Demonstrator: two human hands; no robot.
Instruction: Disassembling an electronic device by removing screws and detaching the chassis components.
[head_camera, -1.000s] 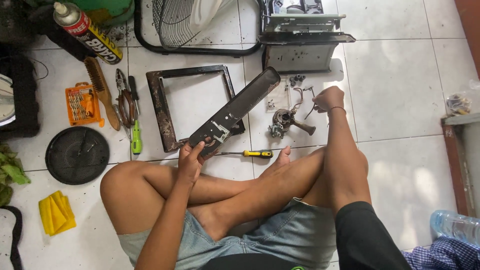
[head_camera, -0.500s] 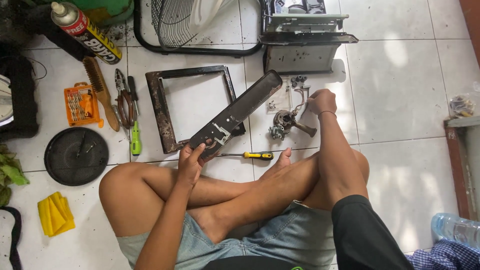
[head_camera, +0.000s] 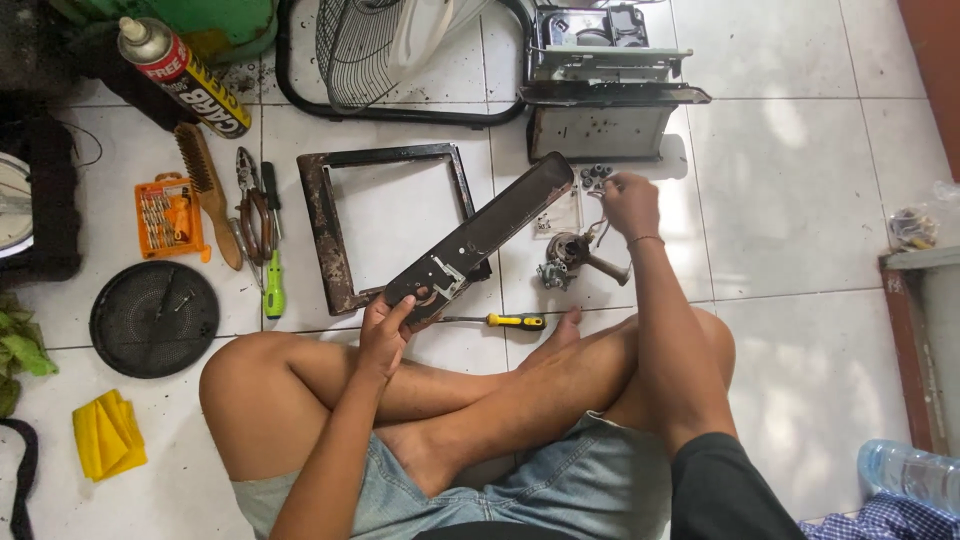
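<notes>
A long dark metal panel (head_camera: 480, 235) is gripped at its near end by the left hand (head_camera: 388, 330), slanting over a rusty square frame (head_camera: 385, 225) on the tiled floor (head_camera: 800, 190). Small parts (head_camera: 596, 178) are touched by the right hand (head_camera: 630, 203), apparently pinched; a yellow-handled screwdriver (head_camera: 500, 321) lies nearby.

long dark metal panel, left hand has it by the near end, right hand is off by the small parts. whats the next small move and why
Probably close the right hand on a piece from the small parts and bring it to the long dark panel. The left hand grips the panel's near end, tilted over the rusty square frame, while the right fingertips sit at those parts.
</notes>
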